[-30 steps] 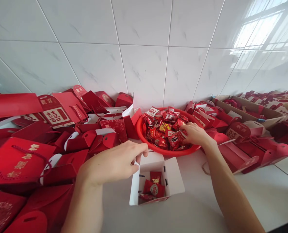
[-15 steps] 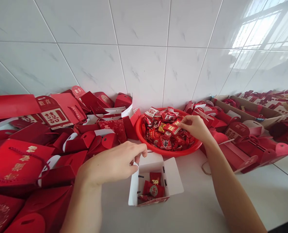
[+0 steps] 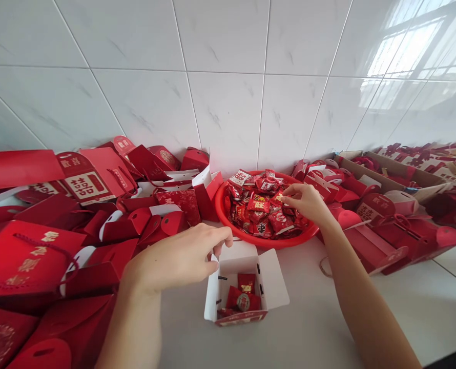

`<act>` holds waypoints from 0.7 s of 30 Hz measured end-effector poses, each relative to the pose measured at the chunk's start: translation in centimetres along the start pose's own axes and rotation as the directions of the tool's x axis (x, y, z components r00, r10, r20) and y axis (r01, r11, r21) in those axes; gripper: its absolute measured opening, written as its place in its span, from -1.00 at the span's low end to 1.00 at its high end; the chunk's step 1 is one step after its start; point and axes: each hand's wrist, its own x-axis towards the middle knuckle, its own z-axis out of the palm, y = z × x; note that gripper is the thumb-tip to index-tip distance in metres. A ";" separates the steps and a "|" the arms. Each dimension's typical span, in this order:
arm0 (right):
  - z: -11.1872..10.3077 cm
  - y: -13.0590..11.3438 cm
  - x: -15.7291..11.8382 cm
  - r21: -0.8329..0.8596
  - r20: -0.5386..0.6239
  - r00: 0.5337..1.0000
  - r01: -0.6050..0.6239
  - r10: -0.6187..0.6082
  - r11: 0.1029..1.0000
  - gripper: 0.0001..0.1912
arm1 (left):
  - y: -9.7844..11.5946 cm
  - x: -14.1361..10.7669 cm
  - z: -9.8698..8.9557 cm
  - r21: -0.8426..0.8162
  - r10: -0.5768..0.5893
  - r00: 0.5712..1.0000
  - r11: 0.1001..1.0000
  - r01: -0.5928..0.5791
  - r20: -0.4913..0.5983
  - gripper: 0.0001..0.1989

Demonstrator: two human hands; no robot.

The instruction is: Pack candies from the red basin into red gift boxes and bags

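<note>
Head view showed one white-lined paperboard box (image 3: 241, 319), open on the smooth worktop (image 3: 305, 333), holding at least three glossy wrapped candies (image 3: 244, 301). The left hand (image 3: 180, 259) curled at its left flap (image 3: 211, 300); whether that grip pinched it, I could not tell. The right hand (image 3: 307, 202), its grip nearly closed, reached heaped sweets (image 3: 258, 203) in one round plastic basin (image 3: 251, 239); any pinched sweet was unclear.

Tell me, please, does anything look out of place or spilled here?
A loop of tan cord rests on the counter, right of the open gift box; it looks stray, though it may belong to a box. The red gift boxes at left lie jumbled. The wrapped candies are within the red basin and box, none spilled.
</note>
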 end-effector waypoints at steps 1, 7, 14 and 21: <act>-0.2 -0.1 -0.1 -0.031 0.036 0.999 0.031 -0.030 0.999 -0.85 | 0.0 0.0 0.0 0.001 -0.001 1.000 1.000 0.001 -0.002 -0.69; -0.9 -0.6 -0.5 -0.198 0.318 0.942 0.176 -0.107 0.964 -0.80 | 0.4 0.0 -0.3 0.010 0.038 0.999 0.999 -0.037 -0.035 -0.90; 0.1 -0.9 -0.8 -0.389 0.519 0.853 0.286 -0.048 0.876 -0.37 | 1.0 -0.1 -0.6 0.019 0.036 0.998 0.999 -0.035 -0.056 -0.91; -0.4 -1.1 -0.6 -0.378 0.288 0.948 0.244 -0.137 0.893 -0.65 | 1.1 -0.1 -0.8 0.023 0.047 0.996 0.999 -0.045 -0.074 -0.90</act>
